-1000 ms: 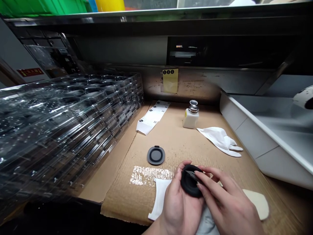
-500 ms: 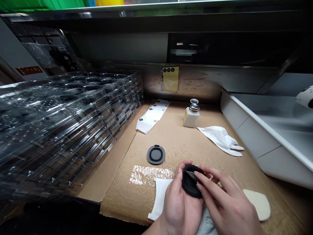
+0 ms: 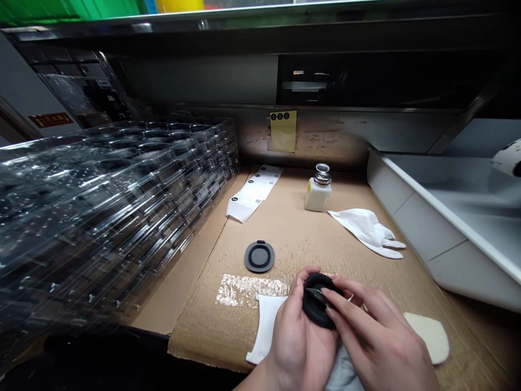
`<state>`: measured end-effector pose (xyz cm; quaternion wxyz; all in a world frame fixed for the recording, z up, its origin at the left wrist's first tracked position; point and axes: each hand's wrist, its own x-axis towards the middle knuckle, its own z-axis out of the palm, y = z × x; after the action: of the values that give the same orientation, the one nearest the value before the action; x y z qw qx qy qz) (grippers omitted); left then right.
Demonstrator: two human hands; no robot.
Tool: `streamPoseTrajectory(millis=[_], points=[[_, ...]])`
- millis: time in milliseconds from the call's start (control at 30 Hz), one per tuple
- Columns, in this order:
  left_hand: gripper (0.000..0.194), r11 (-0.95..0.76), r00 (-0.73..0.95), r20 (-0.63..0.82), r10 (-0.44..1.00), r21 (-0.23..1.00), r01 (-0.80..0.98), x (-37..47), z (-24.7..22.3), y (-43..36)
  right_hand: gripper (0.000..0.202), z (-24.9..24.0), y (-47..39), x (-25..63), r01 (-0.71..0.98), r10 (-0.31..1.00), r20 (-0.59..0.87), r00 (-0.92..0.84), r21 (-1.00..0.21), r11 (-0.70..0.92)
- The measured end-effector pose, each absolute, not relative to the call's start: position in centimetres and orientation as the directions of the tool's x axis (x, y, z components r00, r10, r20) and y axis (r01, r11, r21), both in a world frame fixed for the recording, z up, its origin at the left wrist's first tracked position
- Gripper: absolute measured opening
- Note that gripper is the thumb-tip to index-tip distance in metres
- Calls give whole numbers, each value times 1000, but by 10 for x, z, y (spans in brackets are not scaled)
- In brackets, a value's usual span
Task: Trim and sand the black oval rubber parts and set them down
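A round black dished part [image 3: 318, 320] rests in my left hand [image 3: 293, 331], whose fingers curl around its edge. My right hand [image 3: 366, 320] pinches a small dark, pointed, blade-like tool [image 3: 314, 294] with its tip inside the black part. Its exact kind is hard to make out, as my fingers cover its rear. A grey round disc [image 3: 259, 257] with a black ring and a small tab lies flat on the cardboard beyond my hands. Under my left hand is a white piece with curved sides [image 3: 266, 326]. A cream rounded pad [image 3: 427, 336] lies beside my right hand.
Stacked clear plastic trays [image 3: 122, 217] fill the left side. A white pump bottle [image 3: 318, 194], a white glove [image 3: 368, 228] and a label sheet [image 3: 256, 190] lie on the cardboard [image 3: 293, 228]. A large white bin [image 3: 431, 222] stands at right, under a metal shelf [image 3: 244, 16].
The tool's tip has shifted slightly and lies lower against the black part. My right fingers have moved a little with it; my left hand keeps its hold.
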<state>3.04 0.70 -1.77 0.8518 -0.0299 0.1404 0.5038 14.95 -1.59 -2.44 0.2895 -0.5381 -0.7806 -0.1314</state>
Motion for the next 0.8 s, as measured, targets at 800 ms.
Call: streamPoseTrajectory(millis=[800], points=[[44,514,455,-243,857,338,-788,32,-17,5,49,-53,-17,277,999,875,483,-37,-4,45]])
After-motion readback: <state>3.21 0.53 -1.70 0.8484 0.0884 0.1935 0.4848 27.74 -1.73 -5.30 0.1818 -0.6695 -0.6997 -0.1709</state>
